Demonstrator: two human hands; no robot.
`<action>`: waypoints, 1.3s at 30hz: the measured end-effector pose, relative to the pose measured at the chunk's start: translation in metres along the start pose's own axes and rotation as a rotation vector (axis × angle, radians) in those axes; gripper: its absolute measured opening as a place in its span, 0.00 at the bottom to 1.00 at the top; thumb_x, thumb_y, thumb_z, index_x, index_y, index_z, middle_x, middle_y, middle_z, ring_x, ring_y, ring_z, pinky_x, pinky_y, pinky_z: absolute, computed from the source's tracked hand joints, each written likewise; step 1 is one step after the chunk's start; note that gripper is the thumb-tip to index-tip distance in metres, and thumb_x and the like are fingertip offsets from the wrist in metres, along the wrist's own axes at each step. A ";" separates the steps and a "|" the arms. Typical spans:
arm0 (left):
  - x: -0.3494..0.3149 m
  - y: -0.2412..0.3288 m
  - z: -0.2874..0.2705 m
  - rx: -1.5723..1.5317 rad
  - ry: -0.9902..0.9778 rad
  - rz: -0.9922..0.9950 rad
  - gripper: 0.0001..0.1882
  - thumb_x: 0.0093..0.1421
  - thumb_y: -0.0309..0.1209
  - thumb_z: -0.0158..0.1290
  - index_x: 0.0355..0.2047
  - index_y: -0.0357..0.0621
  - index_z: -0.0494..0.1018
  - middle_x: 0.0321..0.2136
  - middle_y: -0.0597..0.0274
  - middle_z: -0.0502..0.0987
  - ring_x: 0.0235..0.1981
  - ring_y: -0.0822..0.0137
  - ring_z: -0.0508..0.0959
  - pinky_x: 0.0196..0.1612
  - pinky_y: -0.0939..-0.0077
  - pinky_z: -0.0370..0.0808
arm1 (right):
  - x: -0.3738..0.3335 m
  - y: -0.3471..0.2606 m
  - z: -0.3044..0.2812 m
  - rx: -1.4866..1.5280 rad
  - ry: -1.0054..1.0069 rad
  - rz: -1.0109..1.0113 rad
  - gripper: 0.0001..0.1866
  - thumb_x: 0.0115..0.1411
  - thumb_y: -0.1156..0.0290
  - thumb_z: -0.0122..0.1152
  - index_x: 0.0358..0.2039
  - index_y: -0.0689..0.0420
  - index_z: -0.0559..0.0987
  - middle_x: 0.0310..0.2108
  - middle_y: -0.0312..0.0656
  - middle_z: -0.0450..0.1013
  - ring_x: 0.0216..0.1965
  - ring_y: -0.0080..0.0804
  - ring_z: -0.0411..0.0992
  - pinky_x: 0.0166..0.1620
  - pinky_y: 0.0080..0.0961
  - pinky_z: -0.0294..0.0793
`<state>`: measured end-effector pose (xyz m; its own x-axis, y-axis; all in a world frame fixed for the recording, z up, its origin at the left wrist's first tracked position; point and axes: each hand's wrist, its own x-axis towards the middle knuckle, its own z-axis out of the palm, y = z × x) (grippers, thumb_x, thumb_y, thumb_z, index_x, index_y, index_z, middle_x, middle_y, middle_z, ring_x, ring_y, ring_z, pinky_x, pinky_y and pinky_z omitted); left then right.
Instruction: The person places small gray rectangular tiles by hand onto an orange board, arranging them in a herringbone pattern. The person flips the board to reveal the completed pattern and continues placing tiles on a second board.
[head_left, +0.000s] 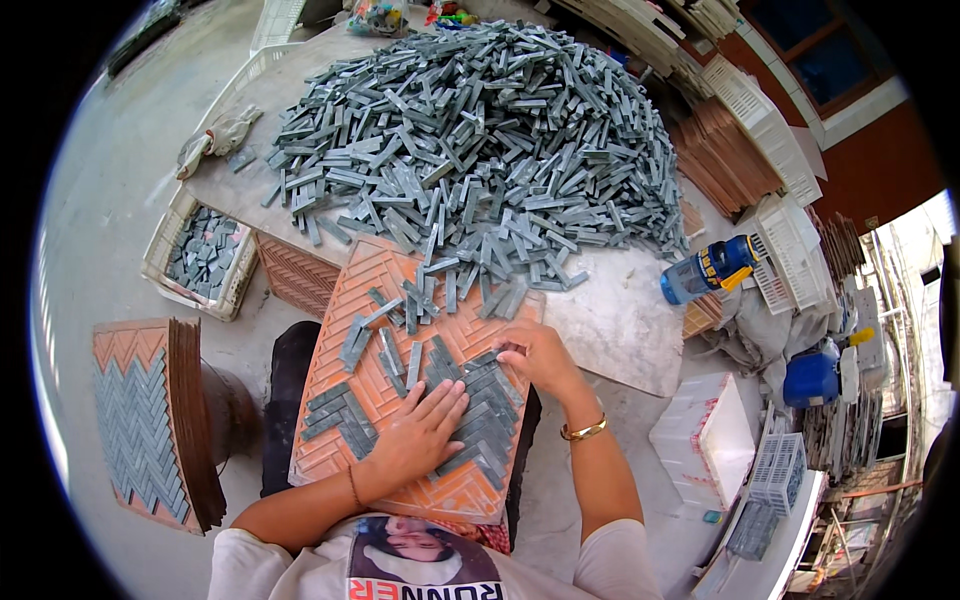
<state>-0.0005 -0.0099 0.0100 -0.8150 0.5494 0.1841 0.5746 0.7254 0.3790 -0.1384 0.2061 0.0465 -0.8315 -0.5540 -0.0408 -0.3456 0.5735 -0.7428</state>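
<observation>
An orange tray with herringbone grooves lies tilted across my lap, partly filled with grey stone strips. My left hand rests flat on the laid strips near the tray's middle, fingers stretched out. At the tray's right edge, my right hand pinches the end of a dark stone strip; the fingertips partly hide it. Several loose strips lie across the upper left of the tray. Bare orange grooves show between the filled patches.
A large heap of grey strips covers the table beyond the tray. To the left stand a stack of trays and a crate of stone pieces. A blue water bottle and a white box are at right.
</observation>
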 end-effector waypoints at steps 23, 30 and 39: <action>0.024 0.000 0.004 0.016 0.025 -0.057 0.41 0.55 0.51 0.52 0.61 0.34 0.58 0.62 0.51 0.59 0.65 0.56 0.56 0.65 0.56 0.51 | 0.049 -0.009 0.038 -0.447 0.471 0.316 0.23 0.49 0.66 0.68 0.40 0.62 0.68 0.30 0.52 0.75 0.33 0.49 0.75 0.34 0.39 0.73; 0.007 -0.003 -0.002 0.000 -0.023 -0.063 0.40 0.57 0.52 0.49 0.62 0.38 0.58 0.64 0.54 0.57 0.66 0.58 0.55 0.66 0.57 0.49 | 0.025 -0.011 0.028 -0.032 0.311 0.331 0.12 0.49 0.71 0.64 0.32 0.64 0.74 0.27 0.48 0.76 0.29 0.40 0.76 0.33 0.33 0.74; 0.003 -0.003 0.000 0.002 -0.005 -0.064 0.39 0.57 0.51 0.51 0.61 0.37 0.58 0.63 0.54 0.59 0.65 0.57 0.56 0.66 0.56 0.49 | 0.016 -0.036 0.064 -0.334 0.454 -0.018 0.08 0.51 0.73 0.62 0.31 0.60 0.73 0.27 0.46 0.71 0.28 0.43 0.73 0.32 0.36 0.72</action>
<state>-0.0046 -0.0107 0.0090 -0.8496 0.5039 0.1556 0.5217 0.7597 0.3882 -0.1112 0.1379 0.0295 -0.9024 -0.2928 0.3161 -0.4190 0.7671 -0.4857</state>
